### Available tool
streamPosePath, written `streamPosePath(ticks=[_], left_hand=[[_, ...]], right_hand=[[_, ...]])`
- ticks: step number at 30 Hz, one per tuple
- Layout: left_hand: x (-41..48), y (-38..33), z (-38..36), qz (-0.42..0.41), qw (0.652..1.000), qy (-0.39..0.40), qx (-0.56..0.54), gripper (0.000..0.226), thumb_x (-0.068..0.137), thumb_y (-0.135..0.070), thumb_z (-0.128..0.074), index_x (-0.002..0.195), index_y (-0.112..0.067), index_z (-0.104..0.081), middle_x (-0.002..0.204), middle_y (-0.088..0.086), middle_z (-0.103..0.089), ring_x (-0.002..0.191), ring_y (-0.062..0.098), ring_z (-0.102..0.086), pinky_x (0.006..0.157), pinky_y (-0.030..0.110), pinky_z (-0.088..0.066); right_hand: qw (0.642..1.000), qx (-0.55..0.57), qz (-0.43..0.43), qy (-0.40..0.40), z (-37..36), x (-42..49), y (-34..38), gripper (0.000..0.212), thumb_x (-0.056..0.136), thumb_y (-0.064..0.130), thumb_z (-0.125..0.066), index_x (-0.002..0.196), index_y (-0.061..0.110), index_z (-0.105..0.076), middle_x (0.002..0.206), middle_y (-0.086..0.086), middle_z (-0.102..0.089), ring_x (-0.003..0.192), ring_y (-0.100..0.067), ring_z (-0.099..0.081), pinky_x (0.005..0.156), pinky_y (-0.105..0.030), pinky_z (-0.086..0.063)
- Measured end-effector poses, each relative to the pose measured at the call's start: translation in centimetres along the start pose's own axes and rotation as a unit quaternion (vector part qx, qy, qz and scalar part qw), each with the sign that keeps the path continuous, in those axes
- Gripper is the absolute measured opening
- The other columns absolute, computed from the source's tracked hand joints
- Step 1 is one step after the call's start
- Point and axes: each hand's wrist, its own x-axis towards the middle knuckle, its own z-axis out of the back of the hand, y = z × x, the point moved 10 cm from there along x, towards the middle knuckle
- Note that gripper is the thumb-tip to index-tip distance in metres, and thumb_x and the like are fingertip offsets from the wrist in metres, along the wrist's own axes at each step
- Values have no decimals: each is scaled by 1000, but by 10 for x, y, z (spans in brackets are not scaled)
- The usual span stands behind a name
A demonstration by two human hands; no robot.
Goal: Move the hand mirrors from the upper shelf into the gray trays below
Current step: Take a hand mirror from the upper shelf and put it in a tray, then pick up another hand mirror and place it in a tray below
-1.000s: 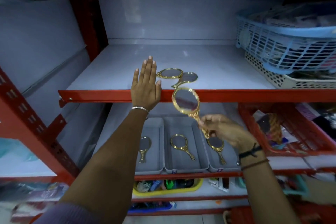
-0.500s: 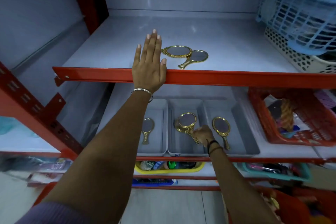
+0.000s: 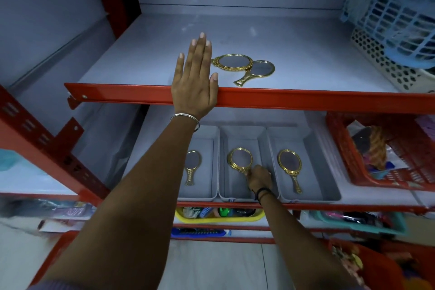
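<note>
**A:** Start at the left. What is the left hand (image 3: 193,82) doing?

**B:** It lies flat over the red front lip of the upper shelf (image 3: 306,99), fingers straight and spread, gripping nothing. I'd judge it steadies the person while they lean down.

**A:** And just beside it?

**B:** Two gold hand mirrors wait on that shelf: an ornate oval mirror (image 3: 233,63) near the fingers, and a plainer round mirror (image 3: 261,70) overlapping its right end, handle pointing toward the lip. Both lie within easy reach of the edge.

**A:** Below?

**B:** Three gray trays side by side. The left tray (image 3: 204,193) holds one small mirror (image 3: 192,166), handle toward the front. In the middle tray (image 3: 227,186) the right hand (image 3: 259,178) is curled closed around the handle of a gold mirror (image 3: 240,160), head low over the tray floor. Whether it rests there I cannot tell. The right tray (image 3: 329,190) holds another mirror (image 3: 290,167).

**A:** So, one to a tray?

**B:** Seemingly. Release looks next, then the two above.
</note>
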Motion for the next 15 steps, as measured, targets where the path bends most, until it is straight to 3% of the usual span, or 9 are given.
streamPosePath(ticks=[4,8,10,12,15], left_hand=[[0,0,0,2,1000,8,-6,61,90,-31,-31,145,-4,-30,153,12,-34,143,24,-29,118,20,13],[0,0,2,6,1000,16,-9,61,90,-30,-31,145,-4,-30,153,12,-33,143,22,-28,119,21,10],[0,0,3,9,1000,21,-17,61,89,-30,-31,145,-4,-30,154,12,-33,143,21,-27,119,20,10],[-1,1,2,13,999,31,-24,62,89,-30,-31,145,-4,-29,154,11,-32,143,20,-26,119,20,10],[-1,1,2,15,998,44,-30,62,89,-30,-31,146,-5,-28,154,11,-31,143,19,-23,119,21,9]], right_hand=[[984,155,60,-69,38,-16,22,26,91,26,-54,94,2,-63,97,-18,-70,91,-32,-66,59,-24,-38],[911,323,197,-166,122,-62,74,29,87,27,-62,71,4,-56,68,-10,-62,64,-20,-56,58,-27,-44],[866,355,261,-236,174,-92,100,27,86,24,-65,71,2,-58,68,-9,-62,62,-15,-54,58,-18,-43],[828,372,307,-286,216,-112,122,25,86,21,-65,72,2,-58,67,-8,-61,62,-15,-53,57,-19,-41],[821,342,323,-325,253,-112,152,20,87,21,-62,74,5,-58,71,-7,-63,64,-18,-55,58,-27,-45]])
